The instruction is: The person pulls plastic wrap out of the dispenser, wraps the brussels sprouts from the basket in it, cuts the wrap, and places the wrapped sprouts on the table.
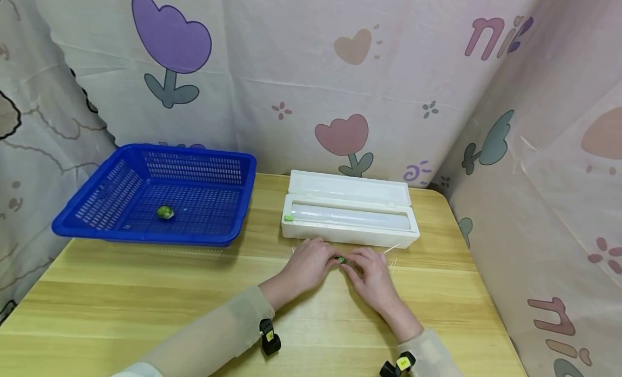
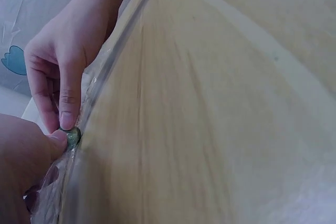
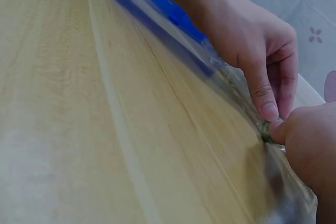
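Note:
A small green, roundish piece with clear plastic film about it is pinched between my two hands, just above the table. My left hand holds it from the left with thumb and fingertips. From the other side my right hand pinches it too, thumb near the left thumb. In the left wrist view the green piece looks shiny under the clear film. The right wrist view shows film spreading from beneath the hands along the tabletop. Fingers cover most of the piece.
Behind my hands stands a white box, lid raised, with a roll of clear film inside. A blue plastic basket sits at the left back, holding one small green and yellow roundish piece. A patterned curtain borders the wooden table.

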The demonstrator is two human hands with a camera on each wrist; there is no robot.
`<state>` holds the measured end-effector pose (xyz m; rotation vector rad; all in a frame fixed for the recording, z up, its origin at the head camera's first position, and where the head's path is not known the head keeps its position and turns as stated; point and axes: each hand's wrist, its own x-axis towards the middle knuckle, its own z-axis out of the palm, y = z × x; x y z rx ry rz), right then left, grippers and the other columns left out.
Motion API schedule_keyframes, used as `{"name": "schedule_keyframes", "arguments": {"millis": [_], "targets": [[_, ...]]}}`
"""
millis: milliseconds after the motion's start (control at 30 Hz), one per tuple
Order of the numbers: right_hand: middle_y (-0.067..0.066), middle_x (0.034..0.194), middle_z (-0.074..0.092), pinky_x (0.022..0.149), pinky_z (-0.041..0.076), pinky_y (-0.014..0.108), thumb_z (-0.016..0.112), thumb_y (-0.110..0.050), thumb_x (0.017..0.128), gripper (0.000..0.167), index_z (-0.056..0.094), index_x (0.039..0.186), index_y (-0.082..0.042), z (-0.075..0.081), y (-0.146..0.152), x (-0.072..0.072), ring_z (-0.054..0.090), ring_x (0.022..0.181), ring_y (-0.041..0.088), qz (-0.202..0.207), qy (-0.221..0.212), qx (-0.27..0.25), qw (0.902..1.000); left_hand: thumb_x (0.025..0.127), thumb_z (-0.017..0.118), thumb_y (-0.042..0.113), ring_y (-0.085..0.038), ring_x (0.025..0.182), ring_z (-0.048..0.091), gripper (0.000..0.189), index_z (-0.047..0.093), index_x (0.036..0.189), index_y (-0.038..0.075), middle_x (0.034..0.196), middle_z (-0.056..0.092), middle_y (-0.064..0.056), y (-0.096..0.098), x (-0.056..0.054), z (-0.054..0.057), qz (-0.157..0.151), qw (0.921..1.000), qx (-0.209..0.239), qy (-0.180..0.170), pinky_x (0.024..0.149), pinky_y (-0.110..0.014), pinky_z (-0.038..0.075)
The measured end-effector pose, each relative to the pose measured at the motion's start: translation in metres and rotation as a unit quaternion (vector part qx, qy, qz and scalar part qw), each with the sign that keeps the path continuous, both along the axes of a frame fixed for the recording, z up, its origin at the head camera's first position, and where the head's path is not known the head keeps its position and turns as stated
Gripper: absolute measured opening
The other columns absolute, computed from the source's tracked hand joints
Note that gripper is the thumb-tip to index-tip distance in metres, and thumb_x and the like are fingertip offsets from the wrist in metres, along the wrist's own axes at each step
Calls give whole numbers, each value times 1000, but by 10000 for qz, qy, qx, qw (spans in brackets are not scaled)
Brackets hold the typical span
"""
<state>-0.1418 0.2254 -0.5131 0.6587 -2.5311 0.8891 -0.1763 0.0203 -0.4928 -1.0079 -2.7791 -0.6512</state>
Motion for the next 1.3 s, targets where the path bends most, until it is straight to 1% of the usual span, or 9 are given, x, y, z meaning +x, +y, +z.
{"name": "schedule_keyframes", "arguments": {"millis": [133,267,433,567,700,1000,1100,1200,1300], "targets": [[-2,106,76,84,35,38,87,-12,89,24,82,112,-8,3,-2,-1,66,102,19,-125,-129,98,9998,100,74,34,-11,84,61,19,82,115,25,101,78,12,0,1,-2,43,9999,16,128,68,-27,42],[-3,106,76,83,35,38,85,-13,91,22,82,113,-9,4,-3,-2,66,103,18,-216,-291,177,9992,101,74,34,-11,81,61,18,83,115,26,95,77,12,-1,2,-3,117,9997,68,195,66,-27,42],[-4,106,76,83,35,39,84,-14,92,21,82,112,-10,5,-3,-2,66,104,18,-259,-351,294,9986,100,76,32,-12,81,62,17,83,114,26,95,77,11,-2,3,-2,70,9997,51,248,66,-29,44],[-4,105,76,83,34,39,85,-14,92,19,82,110,-11,7,-3,-2,66,103,18,-255,-349,351,9984,100,76,31,-13,85,63,17,82,115,23,100,77,9,-5,4,-1,-44,9996,50,286,70,-30,49],[-3,105,76,82,33,40,85,-13,91,18,81,109,-11,9,-3,-1,66,101,20,-253,-387,319,9984,100,77,30,-13,86,63,17,81,113,19,100,76,8,-8,5,-2,-117,9994,184,256,74,-31,51],[-3,107,76,83,34,40,85,-14,91,18,80,109,-12,9,-3,-2,66,102,19,-295,-489,265,9980,99,77,28,-15,94,67,21,81,117,17,109,77,4,-16,6,-2,-67,9990,354,276,81,-34,55],[-3,107,76,84,34,40,85,-14,91,19,80,109,-12,9,-3,-3,66,101,18,-284,-482,247,9981,99,78,26,-16,96,67,22,80,118,16,110,76,3,-20,6,-2,-26,9984,525,215,84,-35,56],[-3,106,75,84,34,41,85,-15,91,18,80,109,-12,9,-3,-3,66,101,18,-266,-472,221,9983,98,78,26,-17,103,68,23,79,118,14,113,75,2,-25,5,-2,37,9964,813,233,93,-36,56],[-3,106,75,85,34,41,85,-14,91,18,80,109,-12,9,-2,-3,66,101,18,-253,-461,216,9984,98,77,24,-19,112,67,24,77,119,12,118,74,0,-32,3,1,78,9916,1214,434,101,-37,53]]}}
